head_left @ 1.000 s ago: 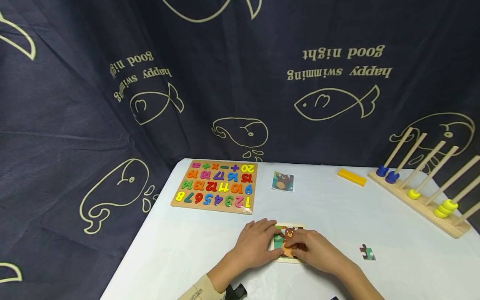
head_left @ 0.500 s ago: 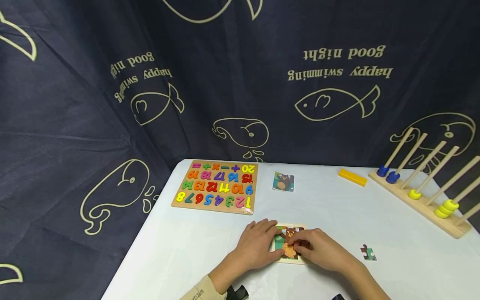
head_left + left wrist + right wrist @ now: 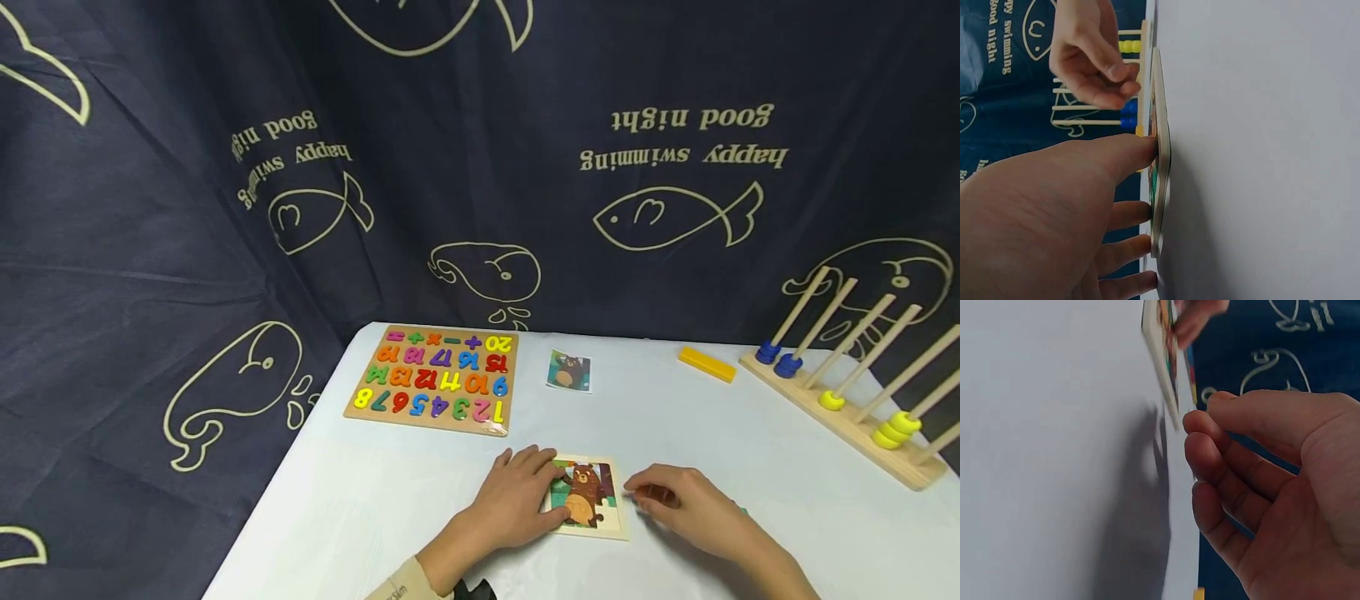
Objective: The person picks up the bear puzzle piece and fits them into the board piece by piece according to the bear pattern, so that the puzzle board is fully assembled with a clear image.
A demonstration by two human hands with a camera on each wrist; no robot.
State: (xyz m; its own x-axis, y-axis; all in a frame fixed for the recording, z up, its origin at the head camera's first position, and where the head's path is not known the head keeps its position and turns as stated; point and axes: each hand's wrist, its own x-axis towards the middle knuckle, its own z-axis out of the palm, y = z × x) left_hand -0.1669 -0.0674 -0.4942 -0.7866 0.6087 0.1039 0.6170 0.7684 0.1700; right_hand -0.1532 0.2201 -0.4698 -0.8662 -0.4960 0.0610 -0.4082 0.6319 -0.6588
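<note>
A wooden bear puzzle (image 3: 582, 497) lies flat in a pale frame on the table. My left hand (image 3: 513, 498) rests on its left side, with thumb and fingers touching the board; the left wrist view shows the thumb (image 3: 1138, 150) fairly straight on its face. Bare pale wood shows at the puzzle's lower right corner. Just right of the frame, my right hand (image 3: 693, 508) hovers with loosely curled fingers. Nothing shows between its fingertips in the right wrist view. A loose puzzle piece (image 3: 742, 510) is almost hidden behind this hand; only a green bit shows.
A number board (image 3: 435, 379) lies at the back left, and a bear picture card (image 3: 569, 371) beyond the puzzle. At the right stands a peg abacus (image 3: 840, 412) with blue and yellow beads, near a yellow block (image 3: 707, 364). Dark printed cloth (image 3: 480, 167) hangs behind.
My right hand has left the puzzle's face and moved right, toward the loose piece, partly covering it. My left hand stays on the board. The head view has shifted slightly.
</note>
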